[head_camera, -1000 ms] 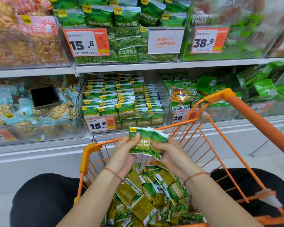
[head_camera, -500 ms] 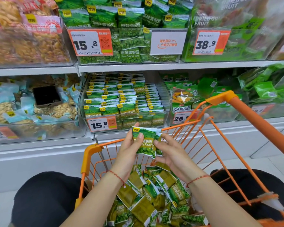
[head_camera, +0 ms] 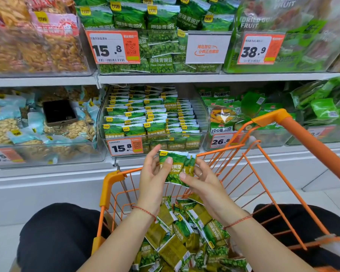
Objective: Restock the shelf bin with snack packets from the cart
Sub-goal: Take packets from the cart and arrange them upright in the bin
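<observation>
Small stack of garlic pea packets (head_camera: 174,169) upright btwn both hands above orange cart (head_camera: 114,179). Left hand (head_camera: 153,173) thumb pinches front; right hand (head_camera: 199,178) fingers grip right edge. Shelf bin (head_camera: 201,138) just beyond.

1. Your left hand (head_camera: 152,174) and right hand (head_camera: 201,180) are bare, with no gloves.
2. Both forearms are uncovered; no sleeve reaches them.
3. Each wrist carries a thin red string bracelet: left bracelet (head_camera: 144,211), right bracelet (head_camera: 238,221).
4. Your right hand wears a slim ring (head_camera: 200,174) on one finger.
5. Your legs are covered in black fabric (head_camera: 57,238).
</observation>
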